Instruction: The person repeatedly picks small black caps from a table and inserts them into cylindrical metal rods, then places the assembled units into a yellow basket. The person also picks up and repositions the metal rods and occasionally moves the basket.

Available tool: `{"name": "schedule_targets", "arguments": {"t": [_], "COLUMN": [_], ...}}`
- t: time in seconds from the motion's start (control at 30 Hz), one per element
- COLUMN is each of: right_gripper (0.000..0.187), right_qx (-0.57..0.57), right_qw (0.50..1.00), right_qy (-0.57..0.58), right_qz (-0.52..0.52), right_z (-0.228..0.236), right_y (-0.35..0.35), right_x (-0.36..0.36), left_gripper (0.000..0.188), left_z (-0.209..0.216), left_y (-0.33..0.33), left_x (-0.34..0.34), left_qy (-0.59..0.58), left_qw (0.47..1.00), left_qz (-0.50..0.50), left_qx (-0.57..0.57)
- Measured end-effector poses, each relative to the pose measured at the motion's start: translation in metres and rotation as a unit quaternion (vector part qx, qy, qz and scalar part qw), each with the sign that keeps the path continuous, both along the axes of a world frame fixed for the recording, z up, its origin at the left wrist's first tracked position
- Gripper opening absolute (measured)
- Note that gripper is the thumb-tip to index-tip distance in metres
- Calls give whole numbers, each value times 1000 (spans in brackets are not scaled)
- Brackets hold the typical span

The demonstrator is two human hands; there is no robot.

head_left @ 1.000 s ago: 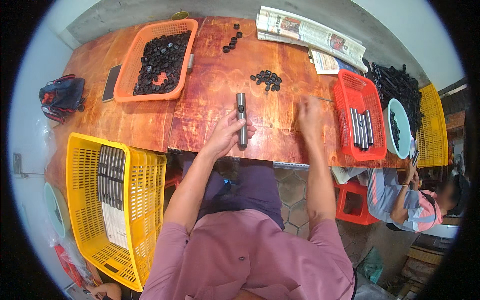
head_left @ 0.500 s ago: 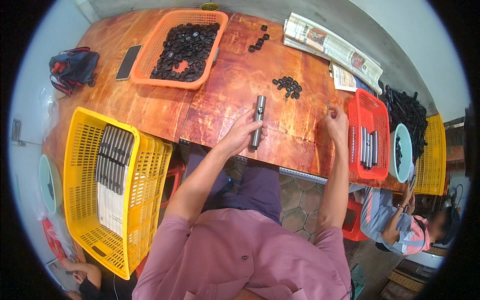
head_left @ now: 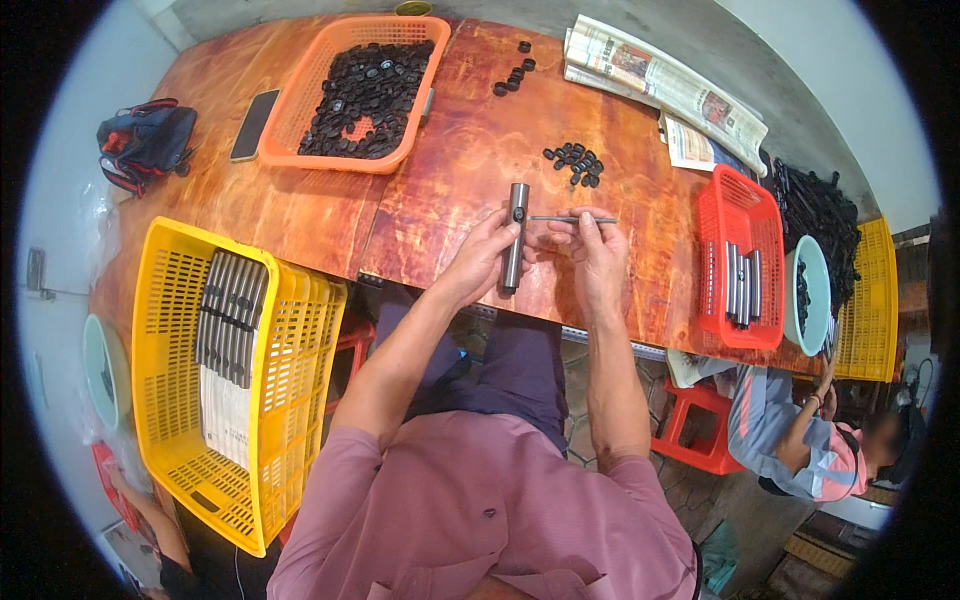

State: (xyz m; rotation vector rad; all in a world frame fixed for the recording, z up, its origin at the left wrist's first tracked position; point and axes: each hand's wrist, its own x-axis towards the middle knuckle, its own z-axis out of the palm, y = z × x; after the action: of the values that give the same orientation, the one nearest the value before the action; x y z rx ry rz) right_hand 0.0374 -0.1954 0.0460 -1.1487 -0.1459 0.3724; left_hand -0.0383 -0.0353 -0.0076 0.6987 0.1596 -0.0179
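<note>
My left hand (head_left: 478, 258) is wrapped round a grey metal tube (head_left: 514, 262), which stands nearly upright in the picture above the table's front edge. A small round black part (head_left: 519, 214) sits on the tube's side near its upper end. From the right, my right hand (head_left: 597, 262) pinches a thin metal rod (head_left: 565, 219), held level. The rod's left tip is at or very near the black part; whether they touch I cannot tell. Beyond my hands lies a loose group of small black caps (head_left: 575, 162) on the wooden table (head_left: 470, 150).
An orange basket (head_left: 277, 140) of black caps stands far left, beside a phone (head_left: 255, 125). At left, a yellow crate (head_left: 262, 400) holds several tubes. To the right are a red basket (head_left: 712, 215) with tubes, a pale green bowl (head_left: 818, 290), newspapers (head_left: 650, 75) and a seated co-worker (head_left: 800, 440).
My right hand has swung left from beside the red basket to the tube, with the thin rod now plainly visible in its fingers. My left hand still holds the tube in nearly the same place.
</note>
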Motion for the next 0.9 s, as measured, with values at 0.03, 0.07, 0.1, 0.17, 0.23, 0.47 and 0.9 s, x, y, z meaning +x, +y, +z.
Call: {"name": "schedule_targets", "arguments": {"t": [0.03,0.07,0.1,0.17,0.23,0.47,0.9], "right_gripper": [19,18,18,17,17,17,19], "right_qx": [-8,-16,-24,-38,-49,-110,-117], "right_qw": [1000,1000,999,998,996,983,979], "right_qy": [-9,-18,-27,-42,-68,-145,-164], "right_qz": [0,0,-1,-9,-11,4,-31], "right_z": [0,-1,-1,2,2,-4,-11], "right_y": [0,0,0,2,4,7,16], "right_x": [0,-1,-1,-7,-10,-12,-19], "left_gripper": [30,30,30,32,34,34,34], "left_z": [0,0,0,-1,-2,1,1], "left_y": [-1,-1,-1,0,1,-1,-1], "left_x": [0,0,0,0,1,1,-1], "left_qy": [4,7,11,6,1,-3,10], "left_qw": [1000,1000,1000,1000,1000,1000,1000], "left_qz": [2,3,5,-2,-10,-5,15], "left_qx": [1,2,3,5,6,24,9]}}
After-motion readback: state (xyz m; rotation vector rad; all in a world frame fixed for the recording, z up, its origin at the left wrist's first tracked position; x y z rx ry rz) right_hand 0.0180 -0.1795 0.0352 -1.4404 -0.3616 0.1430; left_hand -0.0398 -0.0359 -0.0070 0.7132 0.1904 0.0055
